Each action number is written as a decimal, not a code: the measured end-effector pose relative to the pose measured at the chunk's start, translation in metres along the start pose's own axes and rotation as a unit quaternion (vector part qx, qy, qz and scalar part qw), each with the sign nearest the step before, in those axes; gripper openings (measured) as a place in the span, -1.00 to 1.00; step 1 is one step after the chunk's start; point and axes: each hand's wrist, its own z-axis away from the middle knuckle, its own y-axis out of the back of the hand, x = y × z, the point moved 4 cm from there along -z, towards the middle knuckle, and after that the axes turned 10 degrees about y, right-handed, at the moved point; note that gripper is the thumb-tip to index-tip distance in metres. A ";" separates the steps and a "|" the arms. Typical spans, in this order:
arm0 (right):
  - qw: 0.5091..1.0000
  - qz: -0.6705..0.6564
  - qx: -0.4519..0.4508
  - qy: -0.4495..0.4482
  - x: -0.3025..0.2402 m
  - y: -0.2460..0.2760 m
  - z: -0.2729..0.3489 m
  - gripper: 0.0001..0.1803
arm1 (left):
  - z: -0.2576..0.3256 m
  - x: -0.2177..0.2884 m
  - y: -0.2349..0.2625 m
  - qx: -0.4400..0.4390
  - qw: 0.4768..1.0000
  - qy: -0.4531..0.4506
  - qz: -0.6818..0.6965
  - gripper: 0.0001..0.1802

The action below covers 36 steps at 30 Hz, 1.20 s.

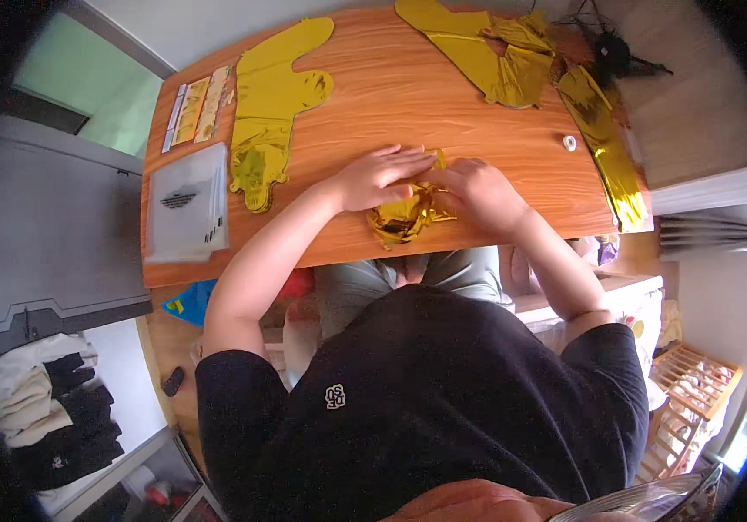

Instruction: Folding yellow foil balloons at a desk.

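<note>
Crumpled gold foil, apparently a flat foil balloon [399, 219], lies near the front edge of the wooden table [373, 117]. My left hand [379, 180] rests over its far side with fingers stretched toward the right, the thumb apart below them. From the right, my right hand [478, 193] bends its fingers onto the foil and grips it; the fingertips are partly hidden. A narrow gold tip of foil sticks up between the hands. Left of them lies a stack of flat gold foil balloons [273, 96].
More gold foil [512, 74] lies at the far right, with a long gold strip [604, 148] along the right edge. A small white tape roll [570, 143] sits nearby. Clear plastic bags [189, 196] and printed cards [199, 109] occupy the left. A black corded device [614, 56] stands far right.
</note>
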 end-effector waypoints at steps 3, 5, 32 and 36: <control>1.000 -0.007 0.011 0.006 0.002 -0.005 0.002 -0.70 | 0.007 0.007 0.006 0.051 0.997 -0.009 0.057 -0.09; 0.999 -0.016 0.022 0.031 0.003 -0.008 0.007 -0.72 | 0.016 0.013 0.017 0.140 0.989 -0.001 0.050 -0.29; 0.994 0.023 0.066 0.086 -0.003 -0.016 0.028 -0.74 | 0.078 0.081 -0.036 0.184 0.963 0.139 -0.139 -0.30; 0.993 0.025 0.084 0.074 -0.002 -0.018 0.024 -0.77 | 0.073 0.082 -0.039 0.201 0.956 0.172 -0.128 -0.43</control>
